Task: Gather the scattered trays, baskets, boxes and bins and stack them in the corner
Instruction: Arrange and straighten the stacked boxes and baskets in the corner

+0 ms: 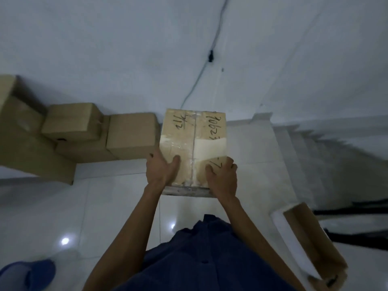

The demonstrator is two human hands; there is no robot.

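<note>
Gripping the taped box (193, 139) at its near corners, left hand (162, 170) and right hand (223, 178) both; stacked boxes (130, 137) crowd just beside it.

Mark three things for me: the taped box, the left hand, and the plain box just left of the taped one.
taped box (180, 139), head view, top face left of the tape seam.
left hand (160, 170), head view, back of the hand.
plain box (131, 133), head view, middle of its top face.

Dk blue shirt (205, 248) w/ buttons (204, 261)
</note>
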